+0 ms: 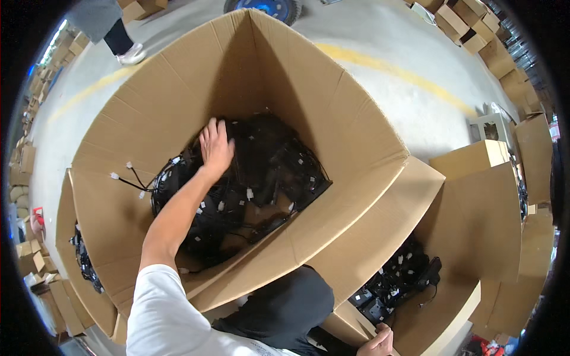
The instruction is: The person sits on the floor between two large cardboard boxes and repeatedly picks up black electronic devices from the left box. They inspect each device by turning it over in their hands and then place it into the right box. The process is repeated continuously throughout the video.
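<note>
— What carries everything here?
— A grey concrete floor [380, 101] with a yellow line [404, 74] across the upper frame.
— And directly on it?
— A large open cardboard box [332, 113] at centre, smaller cartons [469, 26] stacked upper right.

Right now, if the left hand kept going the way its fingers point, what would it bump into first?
The left hand already reaches into the big cardboard box, fingers spread over the black wire bundles. It would likely press straight into them, though depth is hard to judge.

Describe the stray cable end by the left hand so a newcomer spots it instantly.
Start at the big open cardboard box in the centre, with the left hand on its black cable heap. Left of that heap, one thin black cable lies alone on bare cardboard, ending in two white connectors.
</note>
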